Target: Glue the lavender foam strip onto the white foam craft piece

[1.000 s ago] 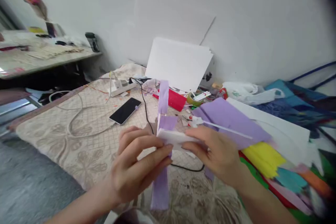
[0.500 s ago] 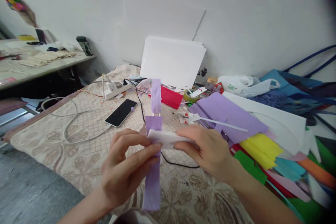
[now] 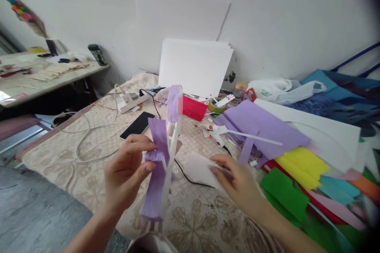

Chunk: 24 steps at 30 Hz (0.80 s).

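My left hand [image 3: 126,174] pinches a small fold of purple crepe paper [image 3: 152,195] between thumb and fingers. That paper covers part of a narrow white frame [image 3: 170,162], which stands tilted in front of me with another purple piece [image 3: 173,104] on its upper end. To the right, my right hand [image 3: 240,182] grips a flat white rectangular piece [image 3: 198,168], slightly blurred and apart from the frame. Whether it is card or foam, I cannot tell. Just beyond it lies a white glue gun [image 3: 219,132], partly under a white strip [image 3: 255,137].
A phone [image 3: 138,124] on a white cable and a power strip [image 3: 130,102] lie left. Purple sheets [image 3: 267,126], scissors [image 3: 255,152] and coloured paper [image 3: 285,191] crowd the right. White boards [image 3: 194,67] lean on the wall; a black cord [image 3: 190,180] crosses the cloth.
The white piece has come away from the purple-covered frame, moving right and down with my right hand. My left hand has shifted left, and the frame has turned to show its white side.
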Tool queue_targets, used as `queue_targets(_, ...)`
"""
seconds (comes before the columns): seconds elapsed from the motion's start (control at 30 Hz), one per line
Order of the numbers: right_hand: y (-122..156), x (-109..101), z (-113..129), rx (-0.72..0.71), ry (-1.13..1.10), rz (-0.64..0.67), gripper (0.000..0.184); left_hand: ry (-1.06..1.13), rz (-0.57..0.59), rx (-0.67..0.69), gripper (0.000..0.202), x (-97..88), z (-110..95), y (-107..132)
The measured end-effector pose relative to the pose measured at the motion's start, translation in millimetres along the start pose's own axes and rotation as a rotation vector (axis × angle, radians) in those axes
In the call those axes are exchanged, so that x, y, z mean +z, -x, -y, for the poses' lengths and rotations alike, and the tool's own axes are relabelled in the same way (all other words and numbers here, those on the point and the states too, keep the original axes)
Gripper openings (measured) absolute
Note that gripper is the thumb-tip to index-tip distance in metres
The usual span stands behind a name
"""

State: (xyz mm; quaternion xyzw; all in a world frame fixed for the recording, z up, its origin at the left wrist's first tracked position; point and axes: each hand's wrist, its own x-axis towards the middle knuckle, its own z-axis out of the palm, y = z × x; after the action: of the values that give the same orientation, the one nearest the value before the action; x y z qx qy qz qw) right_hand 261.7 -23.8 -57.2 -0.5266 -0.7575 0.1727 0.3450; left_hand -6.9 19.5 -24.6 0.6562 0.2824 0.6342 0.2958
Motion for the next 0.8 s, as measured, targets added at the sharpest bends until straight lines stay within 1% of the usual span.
queue_targets(0.1, 11.8, 11.3, -11.9, 0.093, -0.053, 0.125, 0.016, 0.000, -0.015, -0.007, 0.016, -2.0, 3.4, -2.8)
queue_targets(0.17, 15.8, 16.5, -17.8, 0.095, -0.039, 0.201, 0.013, -0.025, 0.003, 0.013, 0.013, -2.6, 2.5, -4.6)
queue_targets(0.2, 16.4, 18.0, -19.9, 0.077, -0.009, 0.216, 0.013, -0.044, 0.017, 0.022, 0.013, -2.8, 1.1, -5.7)
queue_targets(0.23, 15.9, 18.7, -21.2, 0.050, 0.028, 0.209, 0.013, -0.069, 0.032, 0.026, 0.014, -2.9, -0.8, -7.0)
queue_targets(0.3, 12.3, 18.4, -21.2, -0.012, 0.085, 0.156, 0.015, -0.127, 0.068, 0.030, 0.017, -3.5, -5.1, -9.9)
queue_targets(0.43, -1.9, 15.4, -10.9, -0.118, 0.059, 0.094, 0.018, -0.198, 0.146, 0.043, 0.022, -7.0, -11.5, -15.5)
queue_targets(0.6, -19.6, 16.6, 9.3, -0.213, 0.031, 0.091, 0.015, -0.268, 0.240, 0.070, 0.024, -13.7, -12.9, -18.7)
queue_targets(0.8, -33.6, 14.8, 29.8, -0.284, -0.005, 0.075, 0.013, -0.332, 0.275, 0.105, 0.019, -14.6, -15.0, -20.5)
